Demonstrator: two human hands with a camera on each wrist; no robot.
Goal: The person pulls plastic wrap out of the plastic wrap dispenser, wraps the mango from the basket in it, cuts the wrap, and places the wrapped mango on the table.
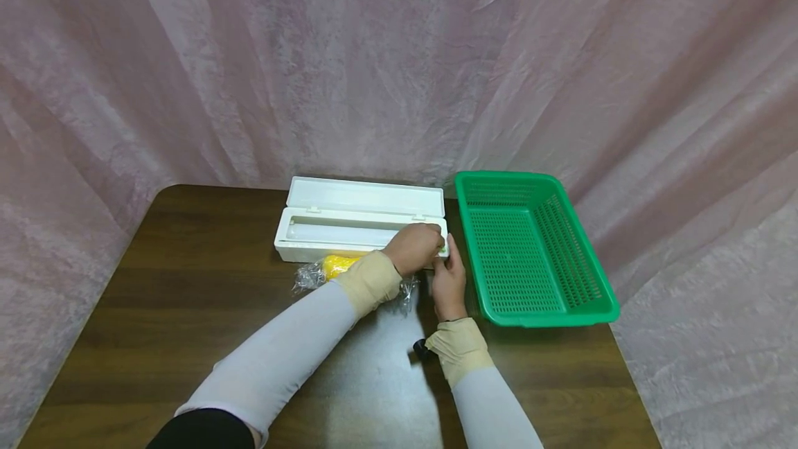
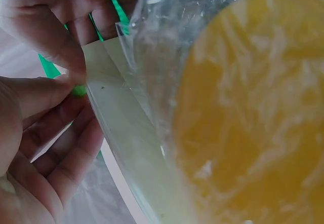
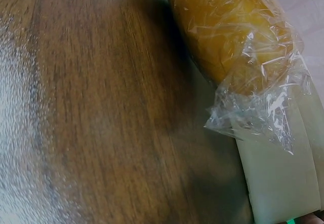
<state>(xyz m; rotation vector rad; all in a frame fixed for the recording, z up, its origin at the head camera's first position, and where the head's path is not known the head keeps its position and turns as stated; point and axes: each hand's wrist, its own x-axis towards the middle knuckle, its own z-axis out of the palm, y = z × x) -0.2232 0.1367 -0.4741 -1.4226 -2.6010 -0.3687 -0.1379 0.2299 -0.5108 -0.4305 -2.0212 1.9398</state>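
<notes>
A white plastic-wrap dispenser box (image 1: pixel 299 251) lies with its lid (image 1: pixel 368 192) raised, showing a roll of film (image 1: pixel 337 233). At its right end, my left hand (image 1: pixel 413 248) pinches a small green tab (image 2: pixel 79 90) between thumb and fingers. My right hand (image 1: pixel 449 286) holds the same end, thumb and fingers at its corner; the right wrist view shows only a sliver of fingers at the lower edge. Against the box front rests a yellow rounded thing (image 3: pixel 228 31) in crinkled clear film (image 3: pixel 268 107); its kind is unclear. My left forearm hides part of it in the head view.
A green perforated basket (image 1: pixel 470 255) stands to the right of the box. Both sit on the dark wooden table (image 1: pixel 206 296), with a pink curtain (image 1: pixel 374 75) behind its back edge. A small black object (image 1: pixel 420 348) shows beside the right wrist.
</notes>
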